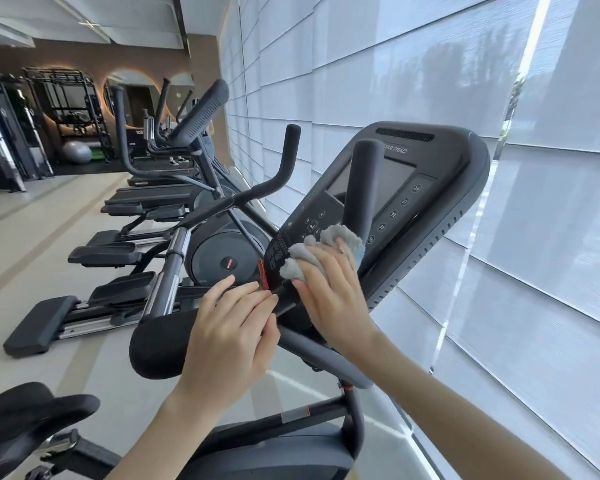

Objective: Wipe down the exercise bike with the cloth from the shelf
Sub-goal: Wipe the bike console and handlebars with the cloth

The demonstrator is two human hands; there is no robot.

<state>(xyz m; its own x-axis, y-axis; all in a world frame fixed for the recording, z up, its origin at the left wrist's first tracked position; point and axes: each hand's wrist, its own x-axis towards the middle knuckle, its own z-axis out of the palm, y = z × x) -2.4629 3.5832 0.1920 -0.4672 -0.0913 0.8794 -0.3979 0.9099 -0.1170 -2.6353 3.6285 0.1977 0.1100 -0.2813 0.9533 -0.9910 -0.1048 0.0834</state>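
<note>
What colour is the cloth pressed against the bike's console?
Light grey; the cloth shows best in the head view.

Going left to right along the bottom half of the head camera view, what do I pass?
Bike seat → padded handlebar end → left hand → right hand pressing the grey cloth → window blind. The console overlaps both hands, so it is left out.

my right hand on cloth, cloth on console lower left | my left hand just left, fingertips at console bottom edge | handlebar grip left of it | saddle nearest, far left | blinds behind console, right
</note>
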